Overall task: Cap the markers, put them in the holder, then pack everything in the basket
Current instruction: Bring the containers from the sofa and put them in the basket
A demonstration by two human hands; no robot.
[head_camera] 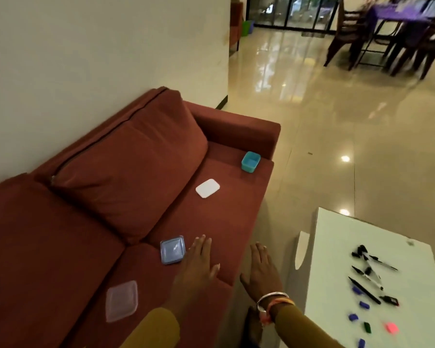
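Both hands are spread flat and hold nothing: the left hand hovers over the front edge of the red sofa, the right hand just off that edge, bangles at its wrist. Beside the left hand's fingers a blue lid lies on the sofa seat. The uncapped markers and loose caps lie scattered on the white counter, right of the sofa.

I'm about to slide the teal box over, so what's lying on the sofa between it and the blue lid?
Head view: only the white lid lies between teal box and blue lid.
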